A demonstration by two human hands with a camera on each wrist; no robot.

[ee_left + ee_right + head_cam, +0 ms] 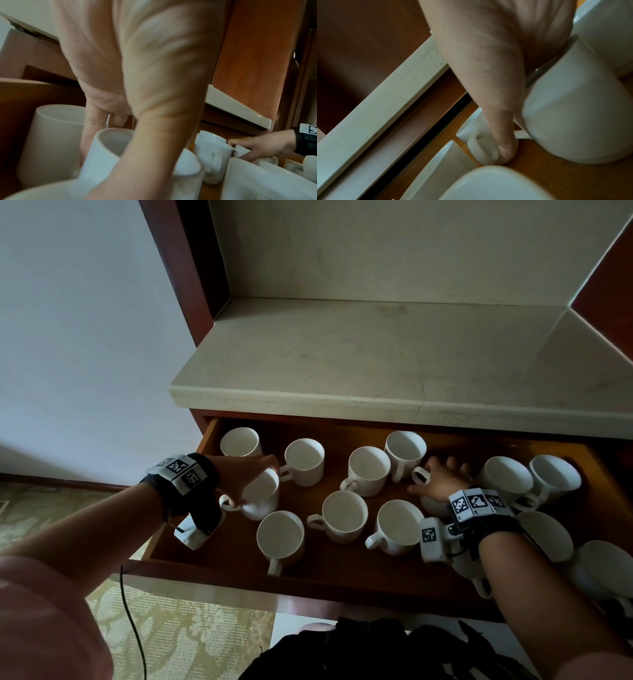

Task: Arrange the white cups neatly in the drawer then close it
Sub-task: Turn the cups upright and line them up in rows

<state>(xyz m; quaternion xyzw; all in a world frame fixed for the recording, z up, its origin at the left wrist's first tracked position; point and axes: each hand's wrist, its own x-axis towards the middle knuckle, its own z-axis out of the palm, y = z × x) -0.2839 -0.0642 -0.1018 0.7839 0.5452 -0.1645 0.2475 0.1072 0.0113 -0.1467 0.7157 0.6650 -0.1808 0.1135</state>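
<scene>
Several white cups stand upright and scattered in the open wooden drawer (342,566). My left hand (253,474) grips one cup (263,501) by its rim at the drawer's left; in the left wrist view the fingers (92,128) reach down behind that cup (106,146). My right hand (443,477) lies spread over another cup (430,503) right of centre. Its palm (488,54) covers this cup (573,115), and the straight thumb (505,146) touches the handle (477,150) of a neighbouring cup (406,450).
A pale stone countertop (342,354) overhangs the drawer's back. More cups (507,477) crowd the right end, partly behind my right forearm. A white wall is at left, patterned carpet (171,628) below, with a black cable (132,618) hanging.
</scene>
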